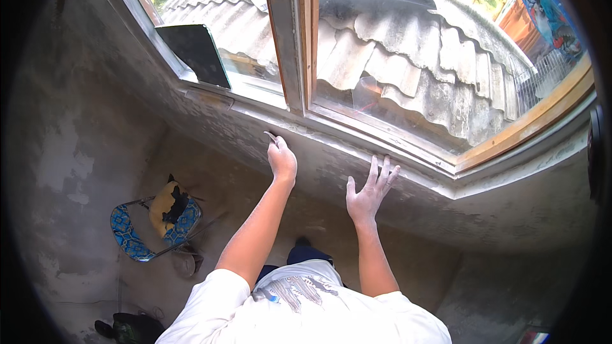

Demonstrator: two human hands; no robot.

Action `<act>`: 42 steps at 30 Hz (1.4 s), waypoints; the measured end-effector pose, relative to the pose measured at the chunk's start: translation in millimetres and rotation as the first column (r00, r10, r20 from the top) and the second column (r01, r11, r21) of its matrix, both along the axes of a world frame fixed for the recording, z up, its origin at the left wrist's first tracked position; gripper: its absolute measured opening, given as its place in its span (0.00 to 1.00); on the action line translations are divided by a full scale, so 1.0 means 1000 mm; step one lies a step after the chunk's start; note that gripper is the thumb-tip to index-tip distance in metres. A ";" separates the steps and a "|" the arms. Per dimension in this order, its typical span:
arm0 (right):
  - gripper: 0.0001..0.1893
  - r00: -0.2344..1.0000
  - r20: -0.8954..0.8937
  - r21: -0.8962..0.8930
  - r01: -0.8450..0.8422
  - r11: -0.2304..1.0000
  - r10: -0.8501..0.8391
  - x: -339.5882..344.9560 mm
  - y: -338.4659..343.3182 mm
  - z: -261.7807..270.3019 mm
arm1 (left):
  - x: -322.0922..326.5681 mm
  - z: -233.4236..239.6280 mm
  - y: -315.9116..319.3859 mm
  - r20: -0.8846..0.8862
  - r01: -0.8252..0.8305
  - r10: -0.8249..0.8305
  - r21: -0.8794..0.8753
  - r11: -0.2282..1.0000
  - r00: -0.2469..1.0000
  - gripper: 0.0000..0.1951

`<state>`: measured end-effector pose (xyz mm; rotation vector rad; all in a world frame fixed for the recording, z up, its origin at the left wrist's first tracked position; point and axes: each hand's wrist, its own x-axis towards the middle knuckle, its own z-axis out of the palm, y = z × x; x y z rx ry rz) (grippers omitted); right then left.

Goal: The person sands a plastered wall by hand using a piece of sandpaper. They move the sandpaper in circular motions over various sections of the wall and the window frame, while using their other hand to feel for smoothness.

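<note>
My left hand (283, 158), dusted white, is closed around a small thin curved piece (270, 135). Its material cannot be told from here. That piece is against or very close to the grey plastered wall (330, 153) just under the window ledge (306, 130). Farther right, my right hand (368, 196) has its fingers spread and nothing in it. White dust covers its fingertips, which reach the lower edge of the ledge. Above both hands is a wooden-framed window (382, 137) with glass panes.
A dark square panel (193, 52) leans in the left window opening. Behind me at left stands a folding chair (131, 236) with blue patterned upholstery and a yellow-and-black item (165, 203) on it. A dark object (131, 327) lies on the floor. Corrugated roofing (406, 62) shows outside.
</note>
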<state>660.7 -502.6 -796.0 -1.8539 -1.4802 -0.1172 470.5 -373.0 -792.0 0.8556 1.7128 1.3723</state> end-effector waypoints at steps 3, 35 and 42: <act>0.52 0.996 0.084 -0.015 -0.010 1.000 0.011 0.014 0.001 -0.020 | 0.021 0.000 0.009 0.004 0.017 -0.017 -0.012 1.000 1.000 0.26; 0.48 0.890 0.364 0.149 0.234 0.961 -0.273 -0.013 0.033 -0.028 | 0.026 -0.023 -0.005 0.044 0.054 -0.079 0.415 0.908 0.996 0.27; 0.48 0.887 0.336 0.196 0.264 0.944 -0.318 -0.015 0.035 -0.030 | -0.003 0.037 0.028 -0.092 -0.039 0.076 0.354 0.934 0.993 0.29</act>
